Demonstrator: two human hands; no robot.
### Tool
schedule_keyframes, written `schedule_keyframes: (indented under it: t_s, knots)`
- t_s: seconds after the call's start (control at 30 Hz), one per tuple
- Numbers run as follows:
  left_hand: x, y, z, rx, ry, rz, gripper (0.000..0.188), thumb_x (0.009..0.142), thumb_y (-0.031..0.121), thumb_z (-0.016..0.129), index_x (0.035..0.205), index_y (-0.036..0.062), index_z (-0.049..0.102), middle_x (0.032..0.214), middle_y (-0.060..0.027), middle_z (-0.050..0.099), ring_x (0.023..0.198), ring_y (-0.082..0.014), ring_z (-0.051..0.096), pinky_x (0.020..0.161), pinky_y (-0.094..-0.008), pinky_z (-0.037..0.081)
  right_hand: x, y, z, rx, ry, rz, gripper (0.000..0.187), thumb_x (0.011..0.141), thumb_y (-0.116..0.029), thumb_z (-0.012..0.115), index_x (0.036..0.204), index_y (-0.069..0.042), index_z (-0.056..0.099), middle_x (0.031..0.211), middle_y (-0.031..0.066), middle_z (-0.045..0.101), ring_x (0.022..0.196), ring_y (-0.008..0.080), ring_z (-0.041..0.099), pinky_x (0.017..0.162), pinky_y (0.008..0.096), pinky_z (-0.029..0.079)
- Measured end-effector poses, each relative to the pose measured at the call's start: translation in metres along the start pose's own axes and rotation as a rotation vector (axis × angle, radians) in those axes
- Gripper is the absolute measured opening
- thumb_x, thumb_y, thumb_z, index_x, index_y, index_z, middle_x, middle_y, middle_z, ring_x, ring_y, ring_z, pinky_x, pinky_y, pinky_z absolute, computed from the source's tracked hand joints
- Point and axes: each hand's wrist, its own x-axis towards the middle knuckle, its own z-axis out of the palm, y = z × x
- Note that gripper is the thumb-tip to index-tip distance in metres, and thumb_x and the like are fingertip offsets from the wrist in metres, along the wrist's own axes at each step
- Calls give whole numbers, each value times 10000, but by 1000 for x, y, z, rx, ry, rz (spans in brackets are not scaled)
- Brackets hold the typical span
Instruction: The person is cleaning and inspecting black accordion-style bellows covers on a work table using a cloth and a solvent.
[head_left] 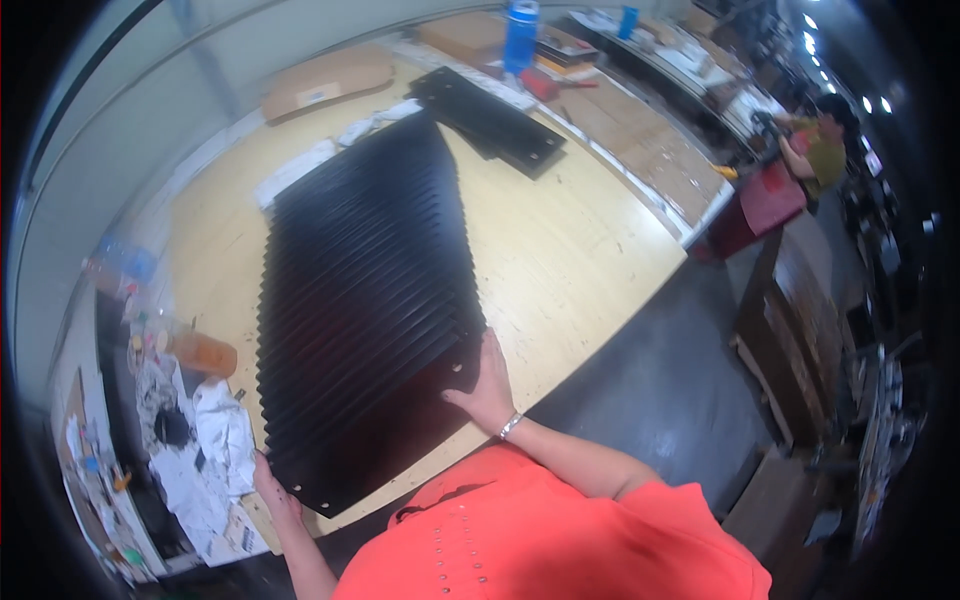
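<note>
A large black pleated bellows cover (365, 285) lies stretched out before me, with a smooth end plate with small holes at its near end. My right hand (489, 392) holds the plate's right edge, thumb on top and fingers along the side; a bracelet circles the wrist. At the near left corner, my left hand (278, 492) grips the same plate, its fingers partly hidden by the edge. Past the bellows, flat black plates with holes (490, 122) lie stacked.
The bellows rests on a pale wooden tabletop (570, 250). To the left are an orange container (207, 353) and white cloths (225, 435). Cardboard (330, 82), a blue bottle (520, 38) and a red tool (545, 84) lie at the far side. A co-worker (825, 150) stands at far right.
</note>
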Motion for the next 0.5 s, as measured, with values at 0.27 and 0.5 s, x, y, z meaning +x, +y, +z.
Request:
schedule_keyframes:
  t_s: [0.27, 0.5]
  knots:
    - [3, -20, -14, 110, 185, 164, 634, 977, 520, 463, 1316, -8, 548, 1302, -188, 559, 1177, -262, 549, 1007, -401, 430, -3, 2, 2, 156, -41, 14, 1165, 651, -221, 842, 1498, 88, 105, 1566, 266, 142, 1467, 380, 133, 1204, 409, 122]
    - [-5, -19, -23, 27, 420, 262, 483, 1013, 372, 488, 1206, -60, 584, 1007, -160, 687, 920, -218, 662, 838, -335, 488, 4, 9, 4, 115, -72, 28, 1142, 618, -133, 839, 1500, 68, 140, 1567, 246, 172, 1467, 370, 150, 1208, 400, 117]
